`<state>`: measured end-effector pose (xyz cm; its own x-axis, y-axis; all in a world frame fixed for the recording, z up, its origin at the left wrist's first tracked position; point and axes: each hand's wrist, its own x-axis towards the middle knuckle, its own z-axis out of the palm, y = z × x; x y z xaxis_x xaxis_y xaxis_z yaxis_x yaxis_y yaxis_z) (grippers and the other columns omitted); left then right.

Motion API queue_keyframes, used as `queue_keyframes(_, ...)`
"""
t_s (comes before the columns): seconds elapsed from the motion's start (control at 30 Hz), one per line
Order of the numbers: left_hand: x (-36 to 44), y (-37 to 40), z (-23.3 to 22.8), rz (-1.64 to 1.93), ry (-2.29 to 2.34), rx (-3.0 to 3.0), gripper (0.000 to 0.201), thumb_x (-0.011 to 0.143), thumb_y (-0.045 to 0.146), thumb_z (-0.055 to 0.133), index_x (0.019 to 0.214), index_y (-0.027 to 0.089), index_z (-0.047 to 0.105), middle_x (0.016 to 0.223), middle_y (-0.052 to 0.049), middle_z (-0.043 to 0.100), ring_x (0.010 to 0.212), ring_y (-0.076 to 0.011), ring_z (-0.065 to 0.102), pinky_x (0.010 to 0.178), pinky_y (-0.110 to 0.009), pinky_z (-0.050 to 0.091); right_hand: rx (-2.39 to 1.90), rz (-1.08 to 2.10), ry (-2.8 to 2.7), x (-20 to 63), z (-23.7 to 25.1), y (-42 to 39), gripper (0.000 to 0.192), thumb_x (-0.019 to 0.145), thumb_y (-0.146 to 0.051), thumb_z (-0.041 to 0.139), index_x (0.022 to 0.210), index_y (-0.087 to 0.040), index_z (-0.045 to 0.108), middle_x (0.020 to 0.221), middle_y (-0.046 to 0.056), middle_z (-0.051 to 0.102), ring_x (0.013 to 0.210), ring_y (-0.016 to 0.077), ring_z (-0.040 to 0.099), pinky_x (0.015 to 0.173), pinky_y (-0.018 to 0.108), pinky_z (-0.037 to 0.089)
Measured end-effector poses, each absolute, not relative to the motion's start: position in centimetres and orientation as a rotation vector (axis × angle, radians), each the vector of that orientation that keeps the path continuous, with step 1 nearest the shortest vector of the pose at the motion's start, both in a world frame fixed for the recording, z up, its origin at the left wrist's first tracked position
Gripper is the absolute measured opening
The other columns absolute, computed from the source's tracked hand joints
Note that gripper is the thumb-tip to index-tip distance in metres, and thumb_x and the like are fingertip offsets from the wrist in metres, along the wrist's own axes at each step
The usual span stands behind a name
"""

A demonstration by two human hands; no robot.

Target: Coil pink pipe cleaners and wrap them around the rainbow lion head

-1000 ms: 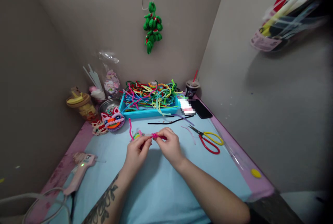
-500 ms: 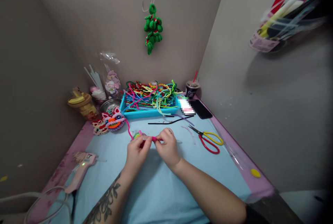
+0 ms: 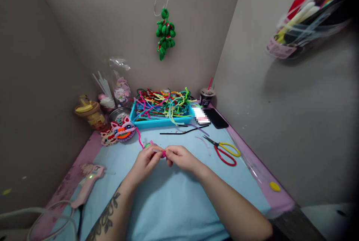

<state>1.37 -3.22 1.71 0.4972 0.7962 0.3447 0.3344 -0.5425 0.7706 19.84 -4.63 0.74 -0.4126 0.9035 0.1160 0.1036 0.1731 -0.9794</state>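
At the centre of the frame, a person's left hand (image 3: pixel 144 161) and right hand (image 3: pixel 181 157) meet over a pale blue table (image 3: pixel 174 203), both pinching a pink pipe cleaner (image 3: pixel 163 154) between fingertips; its loose tail curls up and left toward a small multicoloured pipe-cleaner piece (image 3: pixel 147 145) just above the left hand. Above the hands, a blue tray (image 3: pixel 159 122) heaped with mixed-colour pipe cleaners sits against the back wall, a black pipe cleaner (image 3: pixel 182 132) lying just in front of it. Red-and-yellow scissors (image 3: pixel 226 150) rest to the right of centre, well apart from the hands, with a black phone (image 3: pixel 218 118) above them. A pink glue gun (image 3: pixel 88 183) lies at lower left, and a green pipe-cleaner ornament (image 3: pixel 165 33) hangs at the top centre.
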Motion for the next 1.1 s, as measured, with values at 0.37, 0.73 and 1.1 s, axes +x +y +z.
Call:
queue_keyframes(0.37,1.5,-2.9,0.8,1.037,1.124,2.12,0.023,0.088,0.029,0.051,0.095,0.016,0.069,0.082,-0.007,0.072,0.072,-0.0166,0.064,0.066,-0.028,0.05,-1.013,1.331,-1.393,20.1,0.3,-3.8,0.035,0.081,-0.049,0.054,0.068,-0.017,0.059,0.052,-0.003,0.053,0.05,0.0102,0.047,0.055,0.023,0.038)
queue_keyframes(0.73,1.6,-3.5,0.7,1.037,1.109,2.09,0.024,0.089,0.029,0.05,0.098,0.014,0.067,0.077,-0.006,0.07,0.067,-0.0149,0.062,0.062,-0.026,0.049,-1.104,1.13,-1.385,19.5,0.3,-4.2,0.02,0.08,-0.035,0.055,0.069,-0.018,0.058,0.063,-0.001,0.056,0.06,0.0123,0.05,0.059,0.024,0.039)
queue_keyframes(1.1,1.7,-3.9,0.9,1.086,1.096,2.077,0.024,0.09,0.028,0.05,0.099,0.014,0.067,0.076,-0.006,0.069,0.067,-0.015,0.061,0.063,-0.026,0.048,-1.155,0.629,-1.547,19.0,0.3,-5.0,0.011,0.085,-0.022,0.054,0.078,-0.019,0.061,0.073,0.001,0.061,0.07,0.0144,0.053,0.065,0.026,0.041)
